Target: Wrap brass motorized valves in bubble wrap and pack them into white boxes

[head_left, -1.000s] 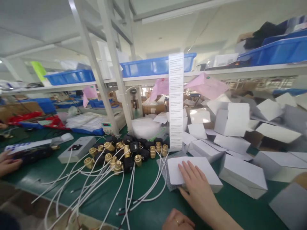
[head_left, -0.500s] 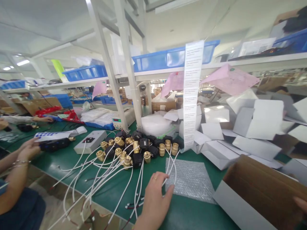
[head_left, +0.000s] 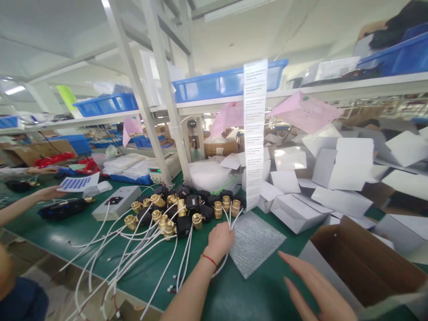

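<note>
My left hand [head_left: 220, 240], with a red string at its wrist, is closed around white cables [head_left: 219, 269]. They lead up to brass-and-black motorized valves [head_left: 236, 207] at the right end of a pile. Just right of this hand, a sheet of bubble wrap [head_left: 257, 245] lies slanted on the green table [head_left: 247, 298]. My right hand [head_left: 317, 285] has its fingers spread and holds nothing. It hovers between the bubble wrap and an open white cardboard box [head_left: 334, 267] with a brown inside.
More valves [head_left: 170, 228] trail cables over the table's front edge. White folded boxes [head_left: 294, 211] crowd the right side. A printed label strip [head_left: 254, 133] hangs from the shelf [head_left: 207, 103]. At left, a co-worker's hand [head_left: 51, 192] holds a sheet with blue labels [head_left: 79, 183].
My left hand has closed on the cables, and my right hand has come in over the table from the right. The bubble wrap has turned. The co-worker's label sheet is lifted.
</note>
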Available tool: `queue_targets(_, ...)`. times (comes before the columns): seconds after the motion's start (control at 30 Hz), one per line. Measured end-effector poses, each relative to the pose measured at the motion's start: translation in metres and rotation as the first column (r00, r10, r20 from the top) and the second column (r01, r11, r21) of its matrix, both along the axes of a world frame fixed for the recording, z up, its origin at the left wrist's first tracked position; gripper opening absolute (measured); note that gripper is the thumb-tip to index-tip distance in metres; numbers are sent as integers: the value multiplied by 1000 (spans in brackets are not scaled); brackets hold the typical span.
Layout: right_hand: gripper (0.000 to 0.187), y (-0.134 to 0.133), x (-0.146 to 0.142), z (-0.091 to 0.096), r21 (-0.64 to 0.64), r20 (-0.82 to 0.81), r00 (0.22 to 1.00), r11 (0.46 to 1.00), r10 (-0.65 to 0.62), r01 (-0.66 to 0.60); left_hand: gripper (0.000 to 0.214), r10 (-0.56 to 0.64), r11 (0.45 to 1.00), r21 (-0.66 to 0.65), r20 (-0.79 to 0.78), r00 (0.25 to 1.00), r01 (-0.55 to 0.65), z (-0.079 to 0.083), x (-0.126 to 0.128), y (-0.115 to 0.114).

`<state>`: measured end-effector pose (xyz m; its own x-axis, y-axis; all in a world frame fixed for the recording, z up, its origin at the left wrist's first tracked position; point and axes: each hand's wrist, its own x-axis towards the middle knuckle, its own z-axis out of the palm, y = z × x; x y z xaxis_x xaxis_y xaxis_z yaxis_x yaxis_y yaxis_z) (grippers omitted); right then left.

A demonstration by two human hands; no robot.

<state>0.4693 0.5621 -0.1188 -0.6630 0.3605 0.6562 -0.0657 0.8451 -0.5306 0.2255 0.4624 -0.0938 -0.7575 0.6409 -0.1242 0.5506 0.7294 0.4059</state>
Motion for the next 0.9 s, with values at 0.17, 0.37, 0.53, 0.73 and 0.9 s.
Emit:
queue_targets(0.17,44,5,-86,3,-553,151,980,832,133,-27,33,-31,995,97,26,999,29,8,-13,-30)
queue_targets(0.37,31,0,-160,-2,-605,506,840,775,198,181,40,-167,972,203,249,954,117,6,-10,-54)
queue_targets(0.53,24,-4,-160,3,-313,641,767,899,-37,306,40,-79,978,206,195,978,38,7,-13,-72)
queue_targets(0.73,43,27,-163,4,-350,653,752,846,-89,403,44,-102,971,231,135,986,69,9,-7,-77)
queue_targets(0.9,34,32,-177,-14,-621,560,826,632,-55,464,45,-117,974,199,11,993,113,16,-2,-75)
